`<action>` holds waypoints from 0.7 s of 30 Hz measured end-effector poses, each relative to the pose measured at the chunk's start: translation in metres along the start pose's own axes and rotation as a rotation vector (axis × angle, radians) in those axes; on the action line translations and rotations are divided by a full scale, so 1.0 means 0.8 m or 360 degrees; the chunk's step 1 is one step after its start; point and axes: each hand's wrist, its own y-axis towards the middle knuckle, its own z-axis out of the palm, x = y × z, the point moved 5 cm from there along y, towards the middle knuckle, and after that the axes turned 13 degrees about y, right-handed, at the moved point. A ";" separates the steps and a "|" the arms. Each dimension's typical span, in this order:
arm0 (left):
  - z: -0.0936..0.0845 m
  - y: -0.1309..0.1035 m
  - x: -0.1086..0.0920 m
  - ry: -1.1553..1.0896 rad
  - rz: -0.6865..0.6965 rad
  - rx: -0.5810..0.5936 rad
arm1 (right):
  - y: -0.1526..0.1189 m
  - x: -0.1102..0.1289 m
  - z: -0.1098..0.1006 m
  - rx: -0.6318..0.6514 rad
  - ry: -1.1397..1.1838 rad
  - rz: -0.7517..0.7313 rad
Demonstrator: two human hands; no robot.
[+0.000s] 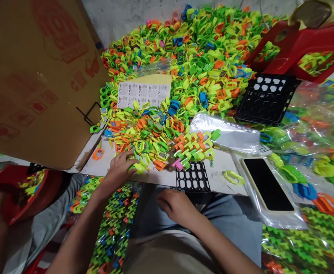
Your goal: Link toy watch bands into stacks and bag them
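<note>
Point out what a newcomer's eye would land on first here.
A heap of green, yellow and orange plastic bands sprawls across the middle, back to the wall. A big red-printed cardboard box looms at left, and a black-screened phone lies at right. The left hand is at the heap's near edge.

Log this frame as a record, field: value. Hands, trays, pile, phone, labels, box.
left hand: at the near edge of the pile, fingers at yellow-green pieces; firm grip unclear
right hand: over the lap, near the front tray; no held piece visible
front tray: black grid, coloured pieces over its far part
second tray: black, at the pile's right side
pile: mostly green and yellow, some orange and blue
phone: on clear plastic, screen dark
label sheet: on the pile
cardboard box: left side
</note>
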 end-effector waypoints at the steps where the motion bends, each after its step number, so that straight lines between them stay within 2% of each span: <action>1: -0.001 0.003 -0.004 -0.0030 0.0059 0.0012 | 0.002 0.001 -0.001 -0.0007 0.0001 0.0001; 4: -0.026 0.013 -0.021 -0.0318 0.0234 0.0003 | 0.007 0.003 -0.005 -0.0151 0.0081 0.0029; 7: -0.064 0.007 -0.047 -0.0824 0.0200 -0.0115 | 0.009 0.002 -0.012 -0.0397 0.0249 0.0101; 9: -0.077 -0.003 -0.076 -0.1121 0.0225 -0.0122 | 0.006 0.003 -0.016 -0.0486 0.0342 0.0057; 12: -0.080 -0.015 -0.130 -0.1282 0.0501 0.0023 | -0.008 0.009 -0.028 -0.0512 0.0326 -0.0092; 14: -0.077 -0.016 -0.156 -0.1269 0.0635 0.0069 | -0.023 0.011 -0.044 -0.0610 0.0189 -0.0103; 16: -0.075 -0.011 -0.173 -0.1293 0.0729 0.0078 | -0.040 0.013 -0.059 -0.0687 0.0017 -0.0106; 19: -0.077 -0.001 -0.191 -0.1308 0.0944 0.0085 | -0.055 0.017 -0.067 -0.0548 -0.0116 -0.0196; 21: -0.080 0.007 -0.196 -0.1248 0.1010 0.0038 | -0.058 0.012 -0.073 -0.0510 -0.0089 -0.0229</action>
